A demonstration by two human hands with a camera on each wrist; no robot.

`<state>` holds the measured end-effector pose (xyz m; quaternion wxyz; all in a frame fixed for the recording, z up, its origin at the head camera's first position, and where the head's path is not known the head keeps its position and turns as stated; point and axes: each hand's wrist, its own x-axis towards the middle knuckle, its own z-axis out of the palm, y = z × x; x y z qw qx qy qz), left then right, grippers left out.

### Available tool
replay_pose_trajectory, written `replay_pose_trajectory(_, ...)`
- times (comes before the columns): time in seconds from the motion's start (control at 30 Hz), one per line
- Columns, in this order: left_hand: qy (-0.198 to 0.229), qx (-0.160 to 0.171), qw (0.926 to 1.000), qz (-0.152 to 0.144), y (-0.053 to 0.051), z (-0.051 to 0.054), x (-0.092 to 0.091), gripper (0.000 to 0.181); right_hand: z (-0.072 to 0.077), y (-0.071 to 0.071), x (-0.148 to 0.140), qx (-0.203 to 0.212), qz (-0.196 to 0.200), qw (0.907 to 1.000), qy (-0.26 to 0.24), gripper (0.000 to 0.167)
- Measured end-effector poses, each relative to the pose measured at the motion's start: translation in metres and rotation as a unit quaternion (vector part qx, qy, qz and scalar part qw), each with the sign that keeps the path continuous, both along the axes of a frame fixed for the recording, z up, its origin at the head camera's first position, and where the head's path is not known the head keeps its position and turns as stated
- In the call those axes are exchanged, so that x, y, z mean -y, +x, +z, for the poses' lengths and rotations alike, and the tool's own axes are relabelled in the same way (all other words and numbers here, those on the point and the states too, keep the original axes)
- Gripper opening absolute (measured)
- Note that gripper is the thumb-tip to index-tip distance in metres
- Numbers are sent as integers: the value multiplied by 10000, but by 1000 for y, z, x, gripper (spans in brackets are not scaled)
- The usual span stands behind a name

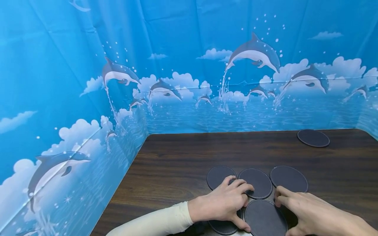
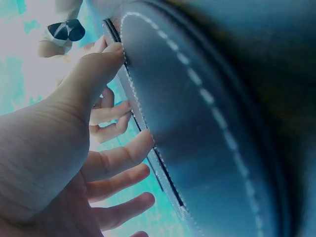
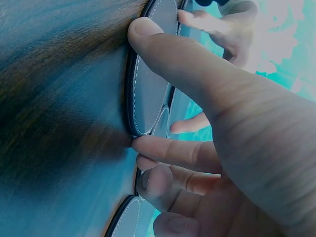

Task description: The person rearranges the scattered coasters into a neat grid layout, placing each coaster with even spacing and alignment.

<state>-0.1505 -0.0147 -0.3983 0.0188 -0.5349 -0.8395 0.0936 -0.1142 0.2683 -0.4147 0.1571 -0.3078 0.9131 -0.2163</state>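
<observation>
Round dark coasters with stitched rims lie close together on the table. My left hand (image 1: 222,201) spreads over the left side of this group, partly covering a front-left coaster (image 1: 222,226). Its thumb and forefinger touch the left rim of the front coaster (image 1: 265,216). On the other side, my right hand (image 1: 313,208) has thumb and forefinger at that coaster's right rim. Behind it sit a back-left coaster (image 1: 218,175), a back-middle coaster (image 1: 255,182) and a back-right coaster (image 1: 289,178). What lies beneath the right palm is hidden.
One more coaster (image 1: 313,137) lies apart near the table's far right edge. The dark wood-grain table (image 1: 177,157) meets a blue dolphin-print curtain (image 1: 183,65) at the back and left. A pale sleeve (image 1: 159,221) covers the left forearm.
</observation>
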Motion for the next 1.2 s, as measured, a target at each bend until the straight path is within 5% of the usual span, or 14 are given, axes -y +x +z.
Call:
replay_pose_trajectory(0.2, 92, -4, 9999, 87, -4, 6, 1, 51, 3, -1, -2, 221, -149, 9996, 81, 76)
replay_pose_trajectory(0.4, 267, 195, 9993, 194, -12, 13, 6, 49, 6, -7, -11, -324, -40, 9995, 11, 70)
replay_pose_trajectory(0.77, 832, -110, 9955, 441, -34, 31, 7, 57, 22, -19, -44, -1391, -379, 9893, 224, 70)
replay_pose_trajectory(1.03, 1070, -165, 9927, 538, -52, 42, 0, 52, 27, -32, -63, -1771, -775, 9800, 474, 67)
replay_pose_trajectory(1.2, 1144, 96, 9917, 582, -65, 40, -6, 51, 25, -38, -71, -1697, -920, 9795, 579, 69)
